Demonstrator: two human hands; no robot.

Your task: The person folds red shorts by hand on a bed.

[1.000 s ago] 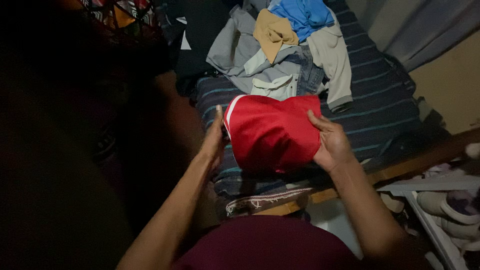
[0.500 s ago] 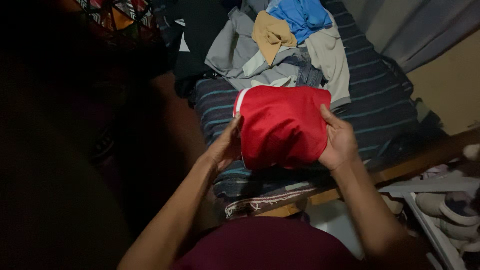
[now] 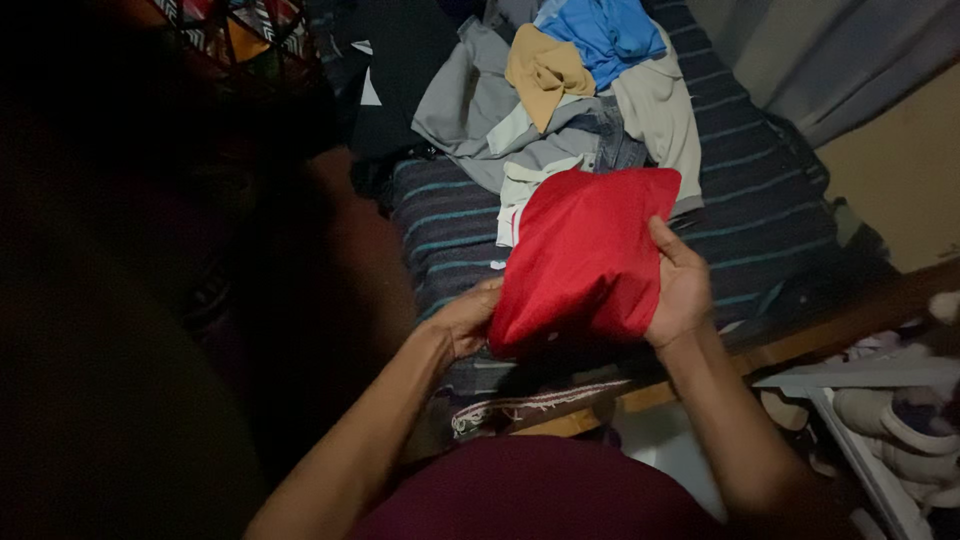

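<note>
The room around me is dim, its left side lost in shadow. In front of me is a bed (image 3: 760,210) with a dark striped cover and a wooden edge. A grey curtain (image 3: 850,50) hangs over a tan wall (image 3: 910,170), with pale shoes (image 3: 900,420) at my right.

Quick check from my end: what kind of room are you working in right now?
Most likely a dim bedroom. Both hands hold a red garment over a bed with a striped blanket, loose clothes are heaped on it, and shoes sit beside it.
</note>
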